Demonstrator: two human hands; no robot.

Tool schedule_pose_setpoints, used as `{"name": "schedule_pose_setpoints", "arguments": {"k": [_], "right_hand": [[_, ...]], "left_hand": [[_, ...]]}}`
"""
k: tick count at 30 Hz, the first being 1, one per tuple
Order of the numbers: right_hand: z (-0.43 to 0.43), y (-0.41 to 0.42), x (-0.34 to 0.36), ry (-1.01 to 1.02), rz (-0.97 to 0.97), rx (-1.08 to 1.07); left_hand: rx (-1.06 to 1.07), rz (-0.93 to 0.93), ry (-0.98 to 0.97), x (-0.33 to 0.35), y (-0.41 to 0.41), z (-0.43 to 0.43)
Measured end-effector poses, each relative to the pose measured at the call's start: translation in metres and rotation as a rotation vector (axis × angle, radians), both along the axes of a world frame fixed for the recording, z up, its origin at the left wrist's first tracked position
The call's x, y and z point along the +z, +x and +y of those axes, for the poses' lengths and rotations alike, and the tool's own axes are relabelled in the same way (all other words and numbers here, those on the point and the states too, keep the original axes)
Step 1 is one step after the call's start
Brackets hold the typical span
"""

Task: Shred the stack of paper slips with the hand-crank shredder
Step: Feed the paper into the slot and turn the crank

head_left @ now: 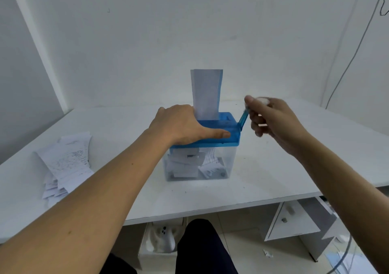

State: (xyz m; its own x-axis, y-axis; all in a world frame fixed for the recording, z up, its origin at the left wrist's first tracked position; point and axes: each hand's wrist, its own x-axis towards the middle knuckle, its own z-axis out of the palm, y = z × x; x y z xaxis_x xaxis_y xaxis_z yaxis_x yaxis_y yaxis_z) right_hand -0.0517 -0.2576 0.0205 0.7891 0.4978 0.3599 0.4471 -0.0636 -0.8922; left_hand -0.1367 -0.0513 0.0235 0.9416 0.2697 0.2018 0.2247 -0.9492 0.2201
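Head view: the blue shredder lid [231, 136] is pressed under the flat, straight-fingered left hand [181, 124]; the crank [243, 119] is gripped in curled fingers by the right hand [273, 120]

The shredder [210, 145] stands mid-bench [189, 198], near the front edge. One paper slip [206, 95] stands upright in the slot on its lid. Shreds [187, 164] lie in its bin [228, 160] beneath. The left grip [181, 124] rests on the lid's left part, just beside the slip. The right grip [271, 120] holds the crank [243, 119] on the shredder's right side. The stack of slips [67, 164] lies well apart to the left. A cabinet [294, 221] stands under the bench, right.
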Motion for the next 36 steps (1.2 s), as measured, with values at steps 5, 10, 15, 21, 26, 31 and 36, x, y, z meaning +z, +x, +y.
{"name": "schedule_pose_setpoints", "arguments": {"k": [5,10,15,21,26,31,36], "right_hand": [[0.038,0.033,-0.004,0.168,0.042,-0.167],[0.059,0.052,-0.024,0.123,0.090,-0.229],[0.063,0.055,-0.031,0.130,0.138,-0.251],[0.048,0.043,-0.087,-0.180,0.275,-0.203],[0.034,0.007,-0.098,-0.180,0.241,-0.256],[0.015,-0.012,-0.084,-0.264,0.252,-0.228],[-0.006,-0.028,-0.058,-0.345,0.082,-0.129]], "left_hand": [[0.013,-0.003,-0.002,0.000,0.001,0.001],[0.007,0.012,-0.024,0.001,0.004,0.001],[-0.083,0.081,-0.163,0.006,0.005,0.011],[-0.064,0.025,-0.133,0.003,0.003,0.012],[-0.033,-0.002,-0.117,-0.001,0.004,0.012],[-0.030,0.012,-0.117,0.000,0.005,0.012],[-0.023,0.023,-0.132,0.001,0.004,0.012]]}}
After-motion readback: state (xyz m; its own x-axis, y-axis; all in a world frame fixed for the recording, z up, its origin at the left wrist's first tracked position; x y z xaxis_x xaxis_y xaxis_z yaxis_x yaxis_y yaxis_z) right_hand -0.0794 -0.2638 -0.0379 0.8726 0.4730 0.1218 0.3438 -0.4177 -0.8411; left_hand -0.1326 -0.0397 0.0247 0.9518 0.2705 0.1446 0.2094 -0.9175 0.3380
